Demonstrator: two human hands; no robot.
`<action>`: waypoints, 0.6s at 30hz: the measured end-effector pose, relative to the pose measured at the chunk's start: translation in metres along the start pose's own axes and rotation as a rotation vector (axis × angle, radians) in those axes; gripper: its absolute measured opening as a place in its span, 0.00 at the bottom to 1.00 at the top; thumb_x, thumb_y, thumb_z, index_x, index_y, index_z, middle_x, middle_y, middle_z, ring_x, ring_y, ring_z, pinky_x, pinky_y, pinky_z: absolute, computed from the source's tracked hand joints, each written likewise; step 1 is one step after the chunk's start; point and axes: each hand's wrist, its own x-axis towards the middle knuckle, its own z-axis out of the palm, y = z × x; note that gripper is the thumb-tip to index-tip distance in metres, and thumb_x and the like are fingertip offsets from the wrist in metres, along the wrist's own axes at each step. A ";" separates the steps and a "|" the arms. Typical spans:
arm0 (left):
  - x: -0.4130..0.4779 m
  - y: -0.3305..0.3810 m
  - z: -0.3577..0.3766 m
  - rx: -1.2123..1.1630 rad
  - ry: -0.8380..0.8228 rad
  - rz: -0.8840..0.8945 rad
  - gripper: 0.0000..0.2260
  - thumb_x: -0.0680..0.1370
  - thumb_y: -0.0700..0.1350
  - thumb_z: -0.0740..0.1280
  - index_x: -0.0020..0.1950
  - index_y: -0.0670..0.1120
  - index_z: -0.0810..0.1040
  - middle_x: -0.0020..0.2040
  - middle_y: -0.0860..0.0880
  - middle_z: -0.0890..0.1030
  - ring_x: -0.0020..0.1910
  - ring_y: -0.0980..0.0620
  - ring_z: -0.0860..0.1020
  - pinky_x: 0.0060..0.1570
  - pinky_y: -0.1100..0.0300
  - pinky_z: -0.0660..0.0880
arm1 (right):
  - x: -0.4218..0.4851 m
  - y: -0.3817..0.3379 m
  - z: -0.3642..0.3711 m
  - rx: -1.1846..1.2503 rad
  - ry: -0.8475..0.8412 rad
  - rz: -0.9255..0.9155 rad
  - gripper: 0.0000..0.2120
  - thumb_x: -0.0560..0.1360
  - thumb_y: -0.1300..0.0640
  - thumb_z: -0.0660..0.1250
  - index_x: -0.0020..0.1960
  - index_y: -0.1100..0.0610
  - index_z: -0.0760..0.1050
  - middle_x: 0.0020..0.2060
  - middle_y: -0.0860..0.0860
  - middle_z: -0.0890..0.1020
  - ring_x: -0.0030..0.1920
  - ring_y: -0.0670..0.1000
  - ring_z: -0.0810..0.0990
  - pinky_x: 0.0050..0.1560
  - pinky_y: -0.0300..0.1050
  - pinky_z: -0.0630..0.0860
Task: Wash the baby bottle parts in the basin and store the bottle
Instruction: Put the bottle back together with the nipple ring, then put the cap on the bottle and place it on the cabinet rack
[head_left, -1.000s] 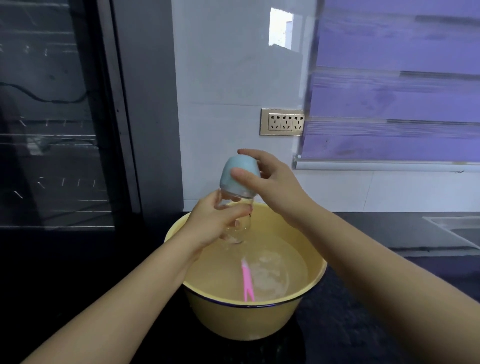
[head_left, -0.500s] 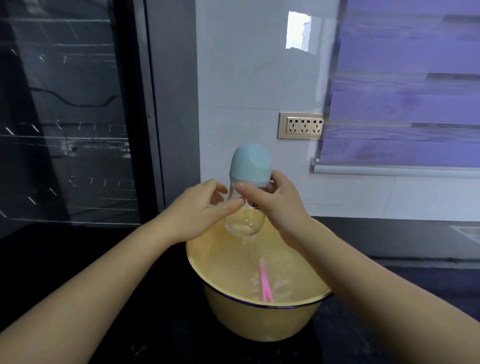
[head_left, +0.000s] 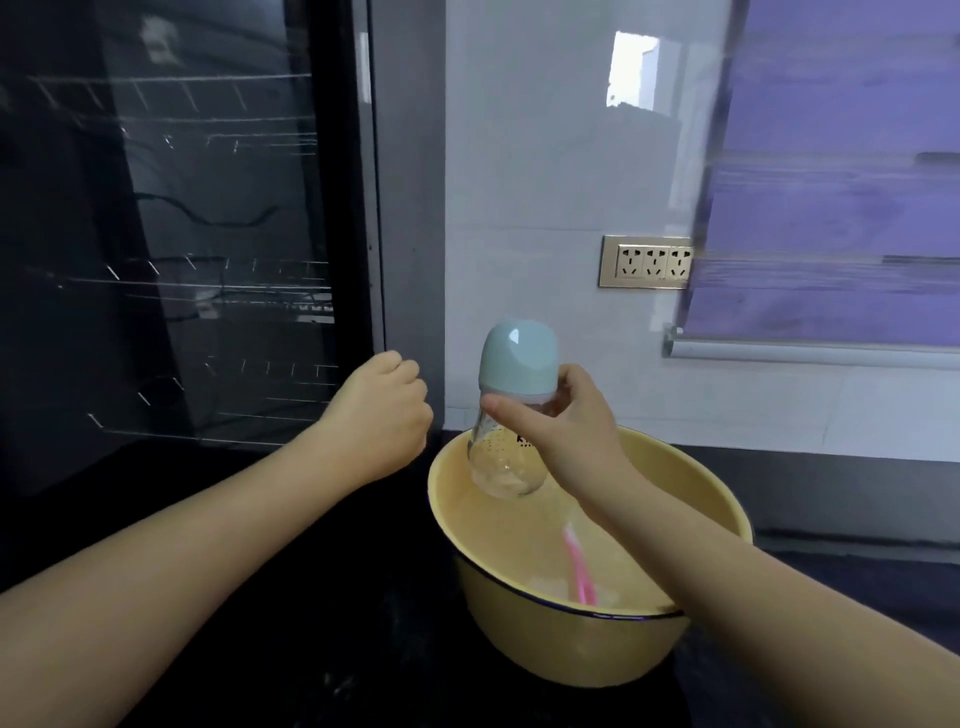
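On view are 2 hands, the left hand and the right hand, 1 baby bottle wearing 1 pale blue cap, 1 yellow basin, 1 pink brush, 1 wall socket panel, 1 glass-fronted cabinet and 1 purple blind.

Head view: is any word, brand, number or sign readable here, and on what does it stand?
Nothing can be read.
Bottle: dark printed marks beside the right hand, partly covered and too blurred to read.
Wall socket: only plug holes, no text.
Basin, cabinet door: no lettering visible.
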 end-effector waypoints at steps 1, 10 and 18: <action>0.001 0.002 0.003 -0.006 -0.017 -0.001 0.10 0.76 0.46 0.62 0.39 0.45 0.80 0.36 0.49 0.75 0.40 0.48 0.71 0.46 0.55 0.65 | -0.001 0.001 0.000 -0.004 0.002 0.000 0.26 0.62 0.47 0.78 0.53 0.52 0.71 0.47 0.49 0.80 0.47 0.48 0.80 0.49 0.47 0.78; 0.013 0.006 0.000 0.047 -0.194 0.023 0.19 0.81 0.46 0.49 0.51 0.44 0.79 0.48 0.49 0.79 0.43 0.48 0.66 0.49 0.55 0.60 | -0.006 0.003 -0.008 -0.159 -0.057 -0.045 0.27 0.62 0.46 0.78 0.54 0.51 0.70 0.44 0.42 0.77 0.42 0.40 0.76 0.38 0.33 0.70; -0.019 0.005 -0.018 -0.022 -0.051 0.017 0.20 0.78 0.49 0.50 0.39 0.42 0.79 0.37 0.48 0.77 0.36 0.48 0.63 0.42 0.54 0.57 | -0.002 0.005 -0.008 -0.111 -0.053 -0.035 0.23 0.63 0.48 0.78 0.52 0.50 0.71 0.43 0.42 0.78 0.42 0.40 0.77 0.38 0.32 0.71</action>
